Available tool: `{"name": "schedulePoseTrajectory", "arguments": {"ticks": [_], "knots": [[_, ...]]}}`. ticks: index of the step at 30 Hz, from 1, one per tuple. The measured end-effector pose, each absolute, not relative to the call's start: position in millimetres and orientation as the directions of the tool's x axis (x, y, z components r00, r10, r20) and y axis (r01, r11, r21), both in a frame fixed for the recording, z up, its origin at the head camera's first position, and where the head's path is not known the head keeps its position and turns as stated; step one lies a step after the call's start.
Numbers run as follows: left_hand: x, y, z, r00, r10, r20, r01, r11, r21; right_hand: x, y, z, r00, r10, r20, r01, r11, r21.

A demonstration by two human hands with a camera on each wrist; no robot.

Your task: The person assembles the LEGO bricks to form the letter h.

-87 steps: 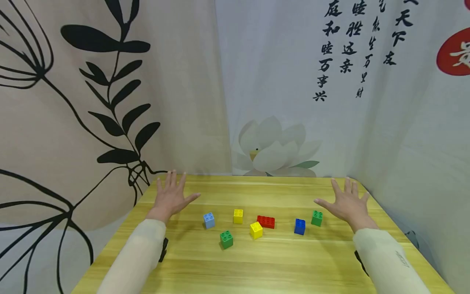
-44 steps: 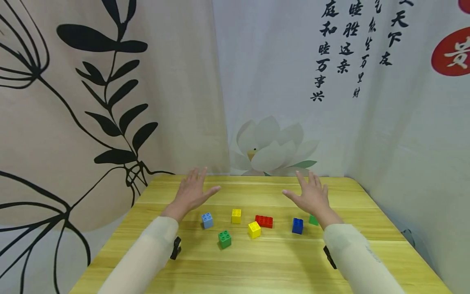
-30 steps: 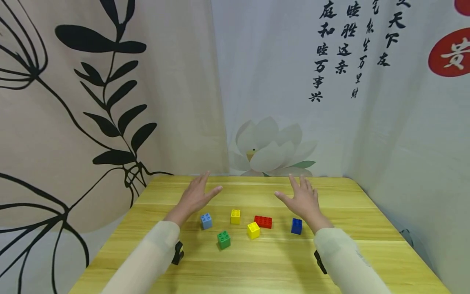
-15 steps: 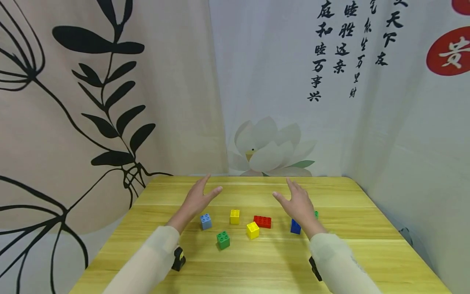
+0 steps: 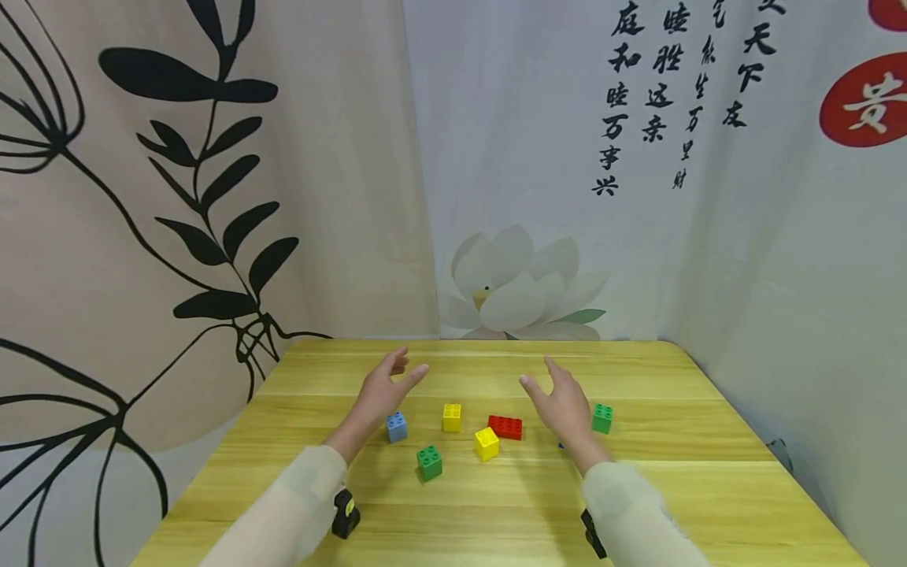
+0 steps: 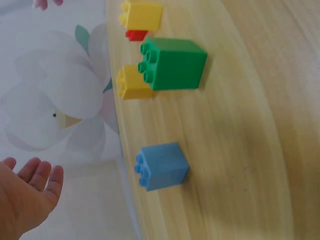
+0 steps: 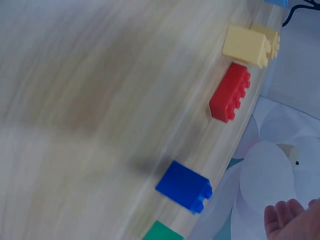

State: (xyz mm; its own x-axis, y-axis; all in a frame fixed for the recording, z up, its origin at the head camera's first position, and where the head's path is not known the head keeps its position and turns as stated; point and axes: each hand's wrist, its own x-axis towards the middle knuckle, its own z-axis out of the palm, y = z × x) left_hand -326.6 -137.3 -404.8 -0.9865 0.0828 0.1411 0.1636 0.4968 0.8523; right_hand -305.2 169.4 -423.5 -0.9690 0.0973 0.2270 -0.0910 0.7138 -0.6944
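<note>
My left hand [image 5: 383, 390] hovers over the table's left side, holding nothing, its thumb apart from its loosely bent fingers. The light blue toy brick [image 5: 397, 427] is nearest to it, beside the wrist. My right hand [image 5: 563, 405] is likewise bare, raised between the red brick [image 5: 505, 428] and a green brick [image 5: 602, 418]. Its wrist hides most of the dark blue brick, which the right wrist view shows whole as a blue brick [image 7: 184, 186]. Between the hands lie a yellow brick [image 5: 452, 417], a second yellow brick [image 5: 486, 444] close to the red one, and another green brick [image 5: 429, 463].
All the bricks stand apart on a light wooden table [image 5: 496, 520]. Behind it hangs a pale curtain [image 5: 510, 157] with a printed flower and writing, and a plant-printed curtain [image 5: 340, 197] is on the left. A dark cable [image 5: 782, 453] shows beyond the right edge.
Both hands have come inward from the table's sides and sunk somewhat, the right one travelling farther. Their fingers are less spread than before. The bricks have kept their places.
</note>
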Motion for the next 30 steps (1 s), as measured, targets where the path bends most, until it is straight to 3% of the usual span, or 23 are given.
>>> {"name": "schedulePoseTrajectory", "arguments": {"ticks": [16,30], "knots": [[-311.6,-131.0,-435.1,-0.989,0.073,0.128,0.147,0.422,0.895,-290.4,137.3,-452.1,-0.932,0.279,0.232,-0.064,0.502,-0.862],[-290.0,-127.5,-464.6,-0.994,0.061,0.095,0.112,0.403,0.908,-283.3,116.5,-476.2,-0.924,0.342,0.172,-0.005,0.438,-0.899]]}}
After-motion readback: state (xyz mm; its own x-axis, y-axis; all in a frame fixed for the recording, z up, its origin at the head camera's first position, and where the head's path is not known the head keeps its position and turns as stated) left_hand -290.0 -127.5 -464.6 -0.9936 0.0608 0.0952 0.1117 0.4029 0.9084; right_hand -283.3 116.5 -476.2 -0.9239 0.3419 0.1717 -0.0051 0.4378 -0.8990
